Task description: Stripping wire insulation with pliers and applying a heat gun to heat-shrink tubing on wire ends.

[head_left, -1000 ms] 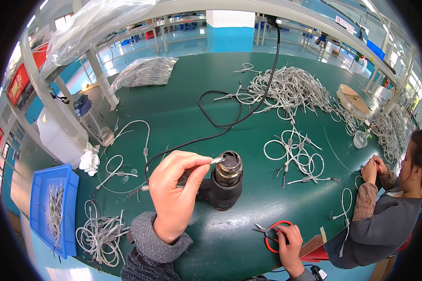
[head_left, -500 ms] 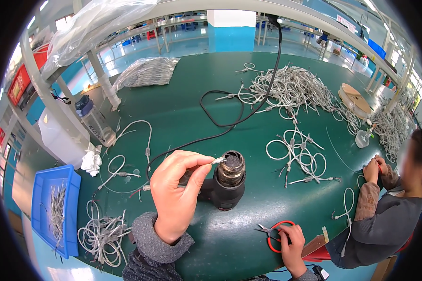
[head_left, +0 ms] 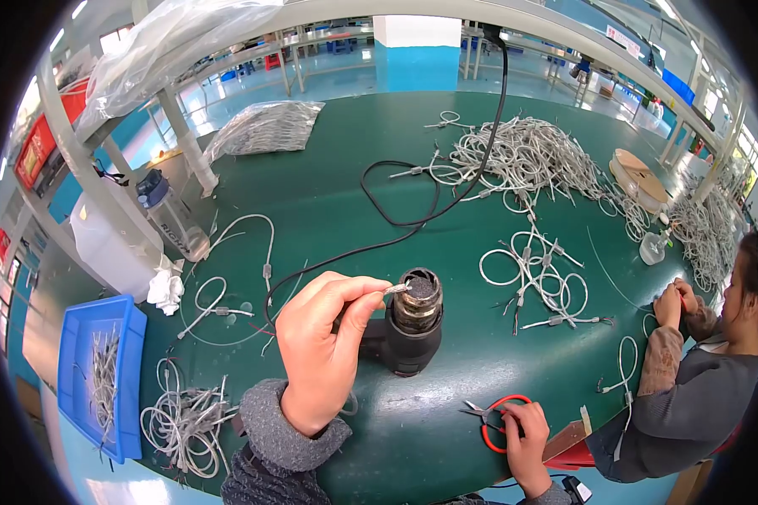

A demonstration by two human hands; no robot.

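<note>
My left hand (head_left: 320, 345) pinches a small white cable piece (head_left: 396, 289) between thumb and fingertips and holds its tip at the rim of a black heat gun's (head_left: 408, 337) nozzle. The heat gun stands upright on the green table (head_left: 328, 194) with the nozzle facing up. Its black cord (head_left: 396, 223) runs away across the table and up overhead. My right hand (head_left: 526, 433) rests low at the table's near edge, closed on red-handled cutters (head_left: 490, 417).
A blue bin (head_left: 97, 370) with cable pieces and a bundle of white cables (head_left: 181, 417) lie at the left. More white cables (head_left: 522, 156) are heaped at the far side, with loops (head_left: 535, 273) right of the gun. A co-worker (head_left: 699, 396) sits at the right.
Almost nothing differs. My left hand stays at the heat gun's nozzle with the white piece, and my right hand stays on the red-handled cutters.
</note>
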